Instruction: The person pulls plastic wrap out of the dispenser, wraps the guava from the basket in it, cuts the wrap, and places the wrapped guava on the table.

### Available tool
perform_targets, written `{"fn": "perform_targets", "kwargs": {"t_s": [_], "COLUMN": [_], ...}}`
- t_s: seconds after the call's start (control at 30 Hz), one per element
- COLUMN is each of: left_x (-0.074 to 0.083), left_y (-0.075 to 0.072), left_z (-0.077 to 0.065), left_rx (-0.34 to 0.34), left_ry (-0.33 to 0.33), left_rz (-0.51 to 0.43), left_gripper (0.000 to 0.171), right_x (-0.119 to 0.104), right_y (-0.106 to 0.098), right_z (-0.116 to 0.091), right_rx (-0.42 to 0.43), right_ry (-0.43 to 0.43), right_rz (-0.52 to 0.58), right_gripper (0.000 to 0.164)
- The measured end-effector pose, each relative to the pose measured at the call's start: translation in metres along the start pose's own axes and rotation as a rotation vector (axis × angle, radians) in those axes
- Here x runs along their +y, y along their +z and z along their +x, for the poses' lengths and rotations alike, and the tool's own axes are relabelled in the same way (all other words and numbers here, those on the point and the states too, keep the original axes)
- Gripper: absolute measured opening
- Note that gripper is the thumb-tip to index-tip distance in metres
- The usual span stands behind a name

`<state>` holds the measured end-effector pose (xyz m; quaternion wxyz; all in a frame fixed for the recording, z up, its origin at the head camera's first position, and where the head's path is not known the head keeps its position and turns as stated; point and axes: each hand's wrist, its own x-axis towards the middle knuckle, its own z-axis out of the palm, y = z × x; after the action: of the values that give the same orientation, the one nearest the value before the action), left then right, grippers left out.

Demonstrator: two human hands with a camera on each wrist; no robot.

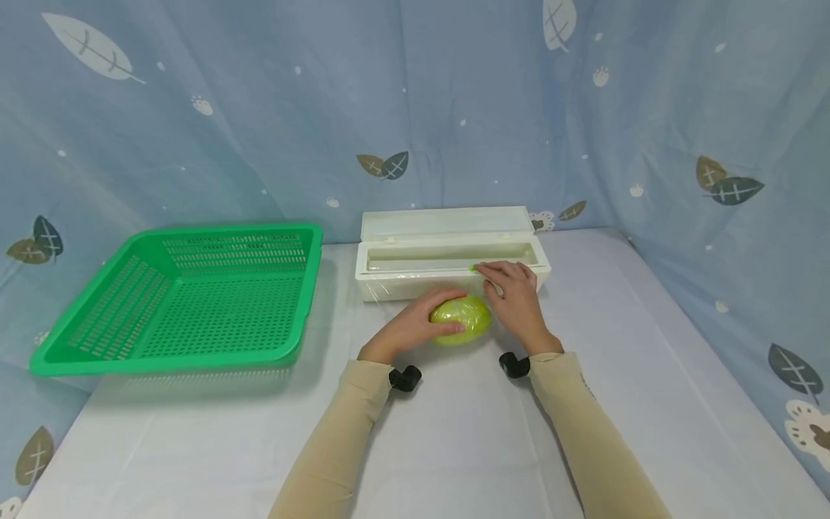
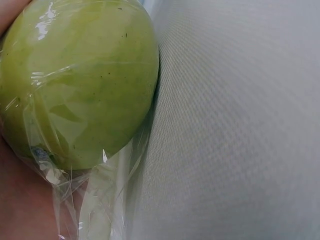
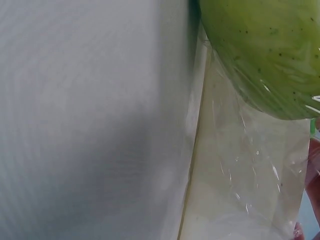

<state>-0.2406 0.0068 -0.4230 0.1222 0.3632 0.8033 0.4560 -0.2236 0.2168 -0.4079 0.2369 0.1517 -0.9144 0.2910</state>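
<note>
A smooth, yellow-green oval fruit with small dark specks (image 1: 471,314) rests in clear plastic wrap in front of a white wrap dispenser (image 1: 389,290), whose lid is up. My left hand (image 1: 415,322) grips the fruit from its left side, thumb in front and fingers over the top. In the left wrist view the wrap is creased over the fruit (image 2: 85,85) and bunched below it. The wrap (image 3: 250,170) stretches between fruit and dispenser in the right wrist view. My right hand (image 1: 515,299) reaches to the dispenser's front edge, an extended fingertip at a small green slider (image 1: 473,267).
A green plastic basket with slotted sides (image 1: 295,339) stands on the left of the white-covered table (image 1: 454,447). Behind the dispenser hangs a blue leaf-print curtain (image 1: 441,108). Black wrist-camera mounts (image 1: 406,378) sit under both beige sleeves (image 1: 583,411).
</note>
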Motion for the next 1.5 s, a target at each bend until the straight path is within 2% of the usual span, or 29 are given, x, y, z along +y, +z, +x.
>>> {"fn": "perform_targets", "kwargs": {"t_s": [0.4,1.5], "left_x": [0.0,-0.001], "left_y": [0.0003,0.001], "left_z": [0.0003,-0.0006], "left_rx": [0.002,0.016], "left_ry": [-0.002,-0.022], "left_rz": [-0.001,-0.003], "left_gripper": [0.061,0.058], "right_x": [0.0,-0.0032], "right_y": [-0.0001,0.0006], "right_z": [0.0003,-0.0006], "right_rx": [-0.045,-0.054], "right_ry": [0.016,-0.029], "right_rz": [-0.016,-0.041], "right_gripper": [0.03,0.029]}}
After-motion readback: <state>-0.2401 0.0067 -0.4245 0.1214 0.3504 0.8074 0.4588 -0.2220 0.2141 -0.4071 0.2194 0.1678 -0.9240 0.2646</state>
